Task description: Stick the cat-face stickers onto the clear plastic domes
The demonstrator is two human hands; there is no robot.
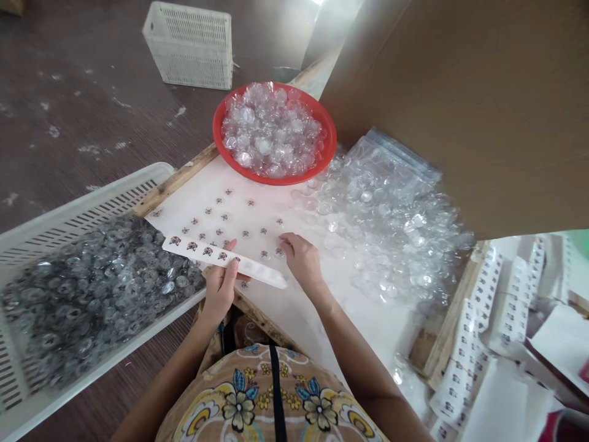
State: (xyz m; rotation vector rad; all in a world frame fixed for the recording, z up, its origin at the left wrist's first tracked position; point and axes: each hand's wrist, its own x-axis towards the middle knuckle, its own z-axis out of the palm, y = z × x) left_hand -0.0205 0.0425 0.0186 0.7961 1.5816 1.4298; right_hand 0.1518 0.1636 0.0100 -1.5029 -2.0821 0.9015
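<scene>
My left hand (221,290) grips a white strip of stickers (208,252) printed with small dark animal-head pictures. Its thumb lies on top and the fingers pass underneath; the right part of the strip is bare of pictures. To the right, my right hand (302,263) is low over the white tabletop (299,325) with thumb and fingertips pinched together. Anything between those fingertips is too small to make out. Beside them sits a clear disc with an animal-head sticker (279,252). Several more stickered discs (245,233) are spread over the table beyond the strip.
A red basin (329,156) heaped with clear discs stands at the back. More clear discs (391,245) and plastic bags (396,159) pile up at right, beside a cardboard box (483,123). A white crate (87,205) of discs is at left; sticker sheets (460,362) lie at right.
</scene>
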